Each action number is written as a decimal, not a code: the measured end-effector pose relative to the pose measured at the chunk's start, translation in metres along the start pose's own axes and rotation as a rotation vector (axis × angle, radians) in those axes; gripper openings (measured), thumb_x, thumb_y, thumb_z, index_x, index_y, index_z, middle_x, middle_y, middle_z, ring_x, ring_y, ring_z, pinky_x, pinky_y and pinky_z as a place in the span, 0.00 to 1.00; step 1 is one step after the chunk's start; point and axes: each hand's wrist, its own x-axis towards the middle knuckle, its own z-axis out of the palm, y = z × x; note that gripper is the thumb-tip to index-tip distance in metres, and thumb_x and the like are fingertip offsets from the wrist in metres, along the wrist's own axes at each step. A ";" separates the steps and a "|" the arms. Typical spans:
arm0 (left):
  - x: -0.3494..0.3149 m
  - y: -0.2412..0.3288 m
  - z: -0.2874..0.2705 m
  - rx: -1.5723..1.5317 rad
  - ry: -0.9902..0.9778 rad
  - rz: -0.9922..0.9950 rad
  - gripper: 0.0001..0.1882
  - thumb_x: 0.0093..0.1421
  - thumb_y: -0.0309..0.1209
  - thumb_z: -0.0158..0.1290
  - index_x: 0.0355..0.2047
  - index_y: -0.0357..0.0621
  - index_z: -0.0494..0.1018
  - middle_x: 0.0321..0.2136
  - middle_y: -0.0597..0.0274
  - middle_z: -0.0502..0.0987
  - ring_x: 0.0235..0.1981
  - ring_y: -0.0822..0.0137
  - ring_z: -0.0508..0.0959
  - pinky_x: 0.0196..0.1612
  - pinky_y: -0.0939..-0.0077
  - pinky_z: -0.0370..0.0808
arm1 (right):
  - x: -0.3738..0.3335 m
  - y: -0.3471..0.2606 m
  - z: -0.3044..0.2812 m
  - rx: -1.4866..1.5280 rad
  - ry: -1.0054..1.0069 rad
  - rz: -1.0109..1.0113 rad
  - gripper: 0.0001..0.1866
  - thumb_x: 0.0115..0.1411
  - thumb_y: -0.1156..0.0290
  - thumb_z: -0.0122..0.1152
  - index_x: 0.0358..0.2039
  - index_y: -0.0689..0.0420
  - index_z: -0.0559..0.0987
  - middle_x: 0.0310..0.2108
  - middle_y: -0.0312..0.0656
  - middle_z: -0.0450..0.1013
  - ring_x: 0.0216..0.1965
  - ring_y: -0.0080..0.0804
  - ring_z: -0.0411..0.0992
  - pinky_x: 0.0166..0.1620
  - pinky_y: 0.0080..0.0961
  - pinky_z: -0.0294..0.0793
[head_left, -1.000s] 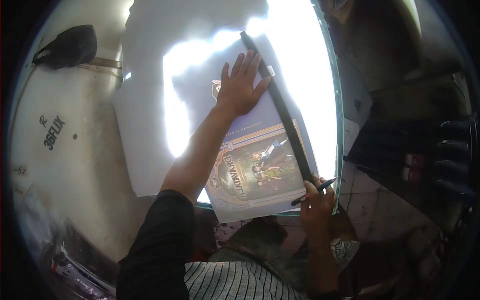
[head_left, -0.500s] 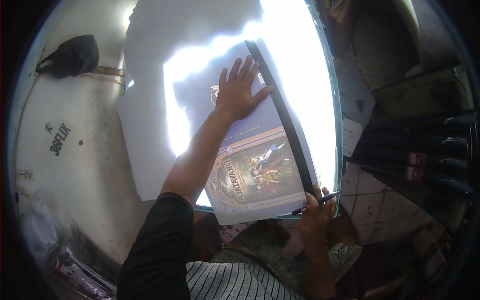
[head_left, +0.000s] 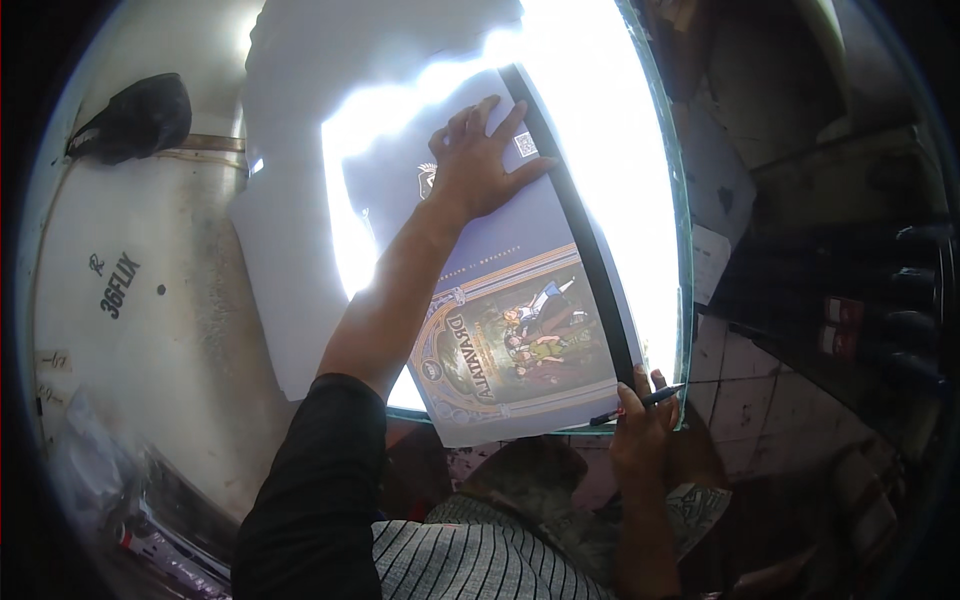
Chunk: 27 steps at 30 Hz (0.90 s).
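A printed cover sheet (head_left: 540,228), purple-blue with an ornate framed picture of cartoon figures, lies on a brightly glowing glass light table (head_left: 610,130). Along its right side runs a long black strip (head_left: 573,200); whether it is printed or a separate piece I cannot tell. My left hand (head_left: 470,170) rests on the upper part of the sheet, fingers apart and bent at the tips, thumb on the strip. At the strip's near end, my right hand (head_left: 645,425) touches the sheet's lower right corner and holds a dark pen (head_left: 655,398) crosswise between its fingers.
White paper sheets (head_left: 285,250) lie left of the glow, beside a pale worktop (head_left: 180,340) with a black bag (head_left: 140,115). The table's green glass edge (head_left: 682,260) bounds the right. Beyond it are loose papers (head_left: 710,265) and dark rolled or folded material (head_left: 860,290).
My left hand's fingers have bent, and the hand has moved slightly. The strip's far end sits a little farther right and up. My right hand still holds the pen.
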 end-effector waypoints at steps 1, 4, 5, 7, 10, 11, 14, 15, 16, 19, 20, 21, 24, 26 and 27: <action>0.001 -0.001 0.003 0.000 -0.001 0.000 0.45 0.61 0.69 0.47 0.70 0.53 0.62 0.71 0.51 0.56 0.71 0.49 0.51 0.68 0.39 0.44 | 0.000 0.000 0.000 0.001 0.000 0.001 0.21 0.62 0.81 0.57 0.55 0.52 0.73 0.61 0.52 0.72 0.67 0.50 0.64 0.68 0.52 0.51; 0.002 -0.006 0.009 -0.018 0.052 0.069 0.47 0.62 0.68 0.46 0.71 0.49 0.60 0.73 0.54 0.54 0.74 0.50 0.48 0.70 0.38 0.42 | -0.002 0.001 0.000 0.014 0.002 0.000 0.20 0.63 0.82 0.56 0.55 0.52 0.74 0.61 0.52 0.72 0.67 0.50 0.64 0.68 0.51 0.50; 0.003 -0.005 0.009 -0.035 0.041 0.075 0.47 0.63 0.68 0.45 0.70 0.47 0.59 0.73 0.55 0.54 0.75 0.51 0.47 0.71 0.38 0.41 | -0.002 0.004 0.001 0.018 0.004 -0.004 0.20 0.63 0.82 0.56 0.55 0.52 0.74 0.61 0.52 0.72 0.67 0.50 0.64 0.68 0.51 0.50; 0.003 -0.003 0.008 -0.051 0.032 0.081 0.47 0.63 0.67 0.45 0.70 0.44 0.59 0.74 0.56 0.54 0.76 0.52 0.46 0.71 0.37 0.40 | -0.003 0.005 0.001 0.022 0.007 -0.009 0.20 0.63 0.82 0.55 0.55 0.52 0.74 0.61 0.52 0.72 0.66 0.49 0.64 0.68 0.51 0.50; 0.002 -0.003 0.008 -0.074 0.034 0.088 0.47 0.64 0.67 0.45 0.70 0.42 0.59 0.73 0.56 0.55 0.76 0.52 0.48 0.72 0.35 0.39 | -0.003 0.005 0.001 0.044 0.000 -0.001 0.20 0.63 0.82 0.55 0.55 0.52 0.74 0.61 0.52 0.72 0.67 0.49 0.64 0.68 0.51 0.49; 0.002 -0.003 0.008 -0.071 0.039 0.090 0.47 0.64 0.66 0.45 0.70 0.42 0.59 0.73 0.56 0.55 0.75 0.52 0.48 0.72 0.35 0.39 | -0.003 0.004 0.000 0.046 -0.005 0.005 0.20 0.63 0.82 0.55 0.54 0.52 0.74 0.61 0.51 0.73 0.67 0.49 0.64 0.68 0.50 0.49; 0.002 -0.004 0.009 -0.070 0.048 0.094 0.47 0.64 0.66 0.45 0.69 0.42 0.59 0.73 0.56 0.55 0.75 0.52 0.49 0.71 0.35 0.39 | -0.003 0.005 0.000 0.057 -0.007 0.005 0.18 0.64 0.82 0.54 0.54 0.52 0.74 0.60 0.51 0.73 0.67 0.49 0.64 0.68 0.49 0.48; 0.002 -0.004 0.009 -0.073 0.051 0.097 0.46 0.64 0.66 0.45 0.69 0.42 0.60 0.73 0.56 0.55 0.75 0.52 0.49 0.71 0.35 0.39 | -0.004 0.007 0.000 0.064 -0.006 0.001 0.18 0.65 0.82 0.53 0.53 0.51 0.74 0.60 0.50 0.73 0.67 0.49 0.64 0.69 0.48 0.48; 0.002 -0.004 0.009 -0.073 0.053 0.097 0.46 0.64 0.66 0.45 0.69 0.42 0.60 0.73 0.56 0.55 0.75 0.52 0.49 0.71 0.35 0.39 | -0.004 0.008 0.001 0.063 -0.004 -0.001 0.18 0.65 0.82 0.53 0.53 0.51 0.74 0.60 0.50 0.73 0.67 0.49 0.64 0.69 0.48 0.48; 0.001 -0.005 0.009 -0.060 0.056 0.093 0.46 0.64 0.66 0.45 0.68 0.42 0.60 0.73 0.56 0.55 0.75 0.52 0.50 0.71 0.34 0.39 | -0.005 0.008 0.002 0.034 -0.027 -0.007 0.17 0.65 0.81 0.52 0.52 0.51 0.75 0.61 0.50 0.73 0.67 0.48 0.64 0.69 0.47 0.46; 0.001 -0.003 0.008 -0.076 0.049 0.092 0.46 0.64 0.66 0.45 0.68 0.42 0.61 0.73 0.56 0.55 0.75 0.52 0.50 0.72 0.34 0.39 | -0.005 0.007 0.001 0.035 -0.029 0.001 0.17 0.65 0.81 0.52 0.52 0.50 0.75 0.61 0.50 0.72 0.67 0.48 0.64 0.70 0.47 0.45; 0.001 -0.002 0.007 -0.093 0.041 0.090 0.46 0.63 0.67 0.45 0.68 0.42 0.61 0.73 0.56 0.55 0.75 0.52 0.50 0.72 0.33 0.38 | -0.005 0.007 0.001 0.036 -0.030 0.009 0.17 0.66 0.81 0.52 0.52 0.50 0.75 0.62 0.50 0.72 0.68 0.48 0.63 0.70 0.46 0.43; 0.000 -0.003 0.007 -0.091 0.043 0.093 0.46 0.63 0.67 0.45 0.69 0.43 0.60 0.73 0.57 0.55 0.75 0.53 0.50 0.72 0.33 0.37 | -0.005 0.007 -0.001 0.053 -0.059 0.016 0.20 0.61 0.85 0.56 0.52 0.51 0.72 0.62 0.52 0.71 0.68 0.55 0.61 0.69 0.55 0.47; 0.000 -0.004 0.007 -0.080 0.044 0.091 0.46 0.64 0.67 0.44 0.69 0.43 0.60 0.73 0.57 0.55 0.75 0.54 0.50 0.72 0.33 0.37 | -0.006 0.007 0.000 0.040 -0.051 0.013 0.19 0.62 0.83 0.54 0.52 0.50 0.73 0.62 0.51 0.71 0.68 0.51 0.62 0.70 0.50 0.44; 0.000 -0.004 0.008 -0.068 0.044 0.089 0.46 0.64 0.67 0.44 0.69 0.44 0.60 0.73 0.58 0.55 0.75 0.54 0.50 0.72 0.33 0.37 | -0.006 0.007 0.000 0.029 -0.044 0.010 0.18 0.64 0.82 0.53 0.52 0.49 0.74 0.62 0.50 0.72 0.68 0.47 0.63 0.71 0.44 0.41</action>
